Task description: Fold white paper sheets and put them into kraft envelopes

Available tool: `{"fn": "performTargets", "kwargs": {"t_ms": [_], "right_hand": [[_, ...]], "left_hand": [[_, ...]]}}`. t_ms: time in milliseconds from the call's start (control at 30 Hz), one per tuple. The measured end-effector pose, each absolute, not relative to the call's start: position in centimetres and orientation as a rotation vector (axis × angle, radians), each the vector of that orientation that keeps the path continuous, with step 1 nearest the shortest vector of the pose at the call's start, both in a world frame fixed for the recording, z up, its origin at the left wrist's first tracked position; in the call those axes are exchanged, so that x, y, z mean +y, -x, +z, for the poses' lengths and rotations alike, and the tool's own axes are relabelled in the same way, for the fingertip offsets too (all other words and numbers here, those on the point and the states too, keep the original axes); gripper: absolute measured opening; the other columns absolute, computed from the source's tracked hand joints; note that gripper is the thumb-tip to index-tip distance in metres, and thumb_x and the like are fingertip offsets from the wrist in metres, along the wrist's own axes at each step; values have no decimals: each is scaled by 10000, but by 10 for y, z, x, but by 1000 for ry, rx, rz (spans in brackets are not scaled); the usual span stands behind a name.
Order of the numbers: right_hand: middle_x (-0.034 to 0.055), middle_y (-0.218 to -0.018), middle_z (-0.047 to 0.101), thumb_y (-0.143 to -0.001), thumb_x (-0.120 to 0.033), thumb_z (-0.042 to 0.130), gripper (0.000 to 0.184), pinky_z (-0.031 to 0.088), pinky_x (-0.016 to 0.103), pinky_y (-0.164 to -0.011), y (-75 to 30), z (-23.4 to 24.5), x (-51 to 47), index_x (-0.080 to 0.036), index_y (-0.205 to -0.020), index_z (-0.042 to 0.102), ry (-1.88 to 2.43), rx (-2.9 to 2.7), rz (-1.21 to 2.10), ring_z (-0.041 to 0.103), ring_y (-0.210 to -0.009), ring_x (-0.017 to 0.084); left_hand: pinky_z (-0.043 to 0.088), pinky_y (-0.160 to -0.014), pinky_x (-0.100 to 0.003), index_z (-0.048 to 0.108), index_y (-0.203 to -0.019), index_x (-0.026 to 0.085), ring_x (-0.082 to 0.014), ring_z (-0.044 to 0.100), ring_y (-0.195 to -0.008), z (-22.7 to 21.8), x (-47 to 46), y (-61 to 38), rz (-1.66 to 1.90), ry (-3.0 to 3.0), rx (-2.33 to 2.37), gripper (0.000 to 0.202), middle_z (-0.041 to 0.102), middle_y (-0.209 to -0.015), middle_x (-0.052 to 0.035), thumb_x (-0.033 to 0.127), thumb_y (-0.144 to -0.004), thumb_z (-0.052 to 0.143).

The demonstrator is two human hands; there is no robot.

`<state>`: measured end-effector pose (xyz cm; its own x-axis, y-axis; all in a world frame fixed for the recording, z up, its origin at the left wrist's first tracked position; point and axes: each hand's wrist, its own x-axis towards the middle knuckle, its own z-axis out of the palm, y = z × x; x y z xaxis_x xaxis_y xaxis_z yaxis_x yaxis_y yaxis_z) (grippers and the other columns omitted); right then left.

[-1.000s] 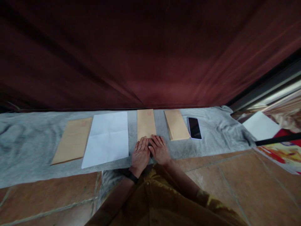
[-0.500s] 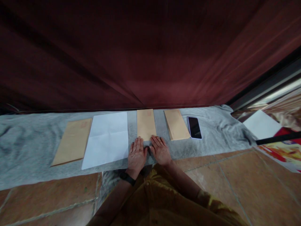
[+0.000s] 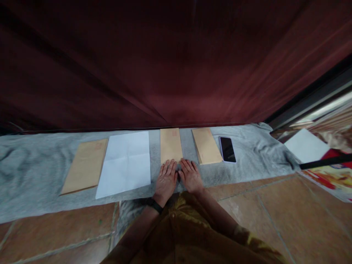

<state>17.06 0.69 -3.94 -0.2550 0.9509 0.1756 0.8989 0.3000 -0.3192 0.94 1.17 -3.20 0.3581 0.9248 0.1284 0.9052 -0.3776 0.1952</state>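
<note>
A brown paper envelope (image 3: 171, 145) lies upright in front of me on a grey cloth (image 3: 247, 154), a small reddish print near its far right corner. My left hand (image 3: 166, 181) rests flat across its near edge, fingers stretched forward, a black band on the wrist. Close beside it, my right hand (image 3: 190, 178) lies flat with its fingertips at the envelope's near right corner. Both hands are open and grip nothing. The fingers cover part of the near edge. To the left is a large white paper sheet (image 3: 125, 161) with faint creases.
Left of the sheet lies another brown envelope (image 3: 85, 165). A pile of brown envelopes (image 3: 206, 145) and a phone (image 3: 227, 149) lie on the right. A dark red curtain (image 3: 176, 80) hangs behind the cloth. Tiled floor (image 3: 261, 212) borders the near side.
My left hand has slid right along the envelope's near edge, closer to my right hand. My right hand has shifted slightly right. The papers and phone stay put.
</note>
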Motion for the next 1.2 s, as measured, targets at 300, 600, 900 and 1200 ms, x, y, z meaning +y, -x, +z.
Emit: {"fn": "performTargets", "kwargs": {"t_ms": [300, 600, 900, 1200], "right_hand": [[77, -1572, 455, -1056, -368, 429, 454, 267, 473, -1225, -161, -36, 14, -197, -1467, 517, 1583, -2295, 206, 387, -1464, 251], [120, -1563, 457, -1059, -357, 405, 514, 276, 461, -1226, -162, -43, 10, -119, -1514, 444, 1625, -2199, 183, 423, -1445, 259], [121, -1560, 462, -1055, -354, 405, 526, 284, 471, -1218, -164, -44, 7, -138, -1534, 417, 1637, -2194, 178, 422, -1446, 260], [102, -1571, 450, -1055, -335, 393, 511, 269, 453, -1223, -165, -46, 8, -142, -1527, 428, 1653, -2200, 159, 410, -1453, 246]], "left_hand": [[311, -1224, -476, 459, -1487, 53, -272, 355, -1493, -39, 8, -5, 434, -2445, 1790, 537, 436, -1567, -163, 230, -994, 341], [326, -1192, -527, 475, -1460, 24, -349, 389, -1466, -44, 5, 7, 609, -2286, 1914, 561, 435, -1547, -250, 323, -989, 414], [443, -1084, -484, 616, -1313, 122, -318, 559, -1274, -34, 24, 17, 623, -2237, 1918, 412, 612, -1369, -184, 260, -982, 414], [507, -953, -436, 464, -1458, 105, -319, 621, -1089, -20, 54, 12, 556, -1897, 2105, 589, 668, -1116, -168, 313, -917, 565]]}}
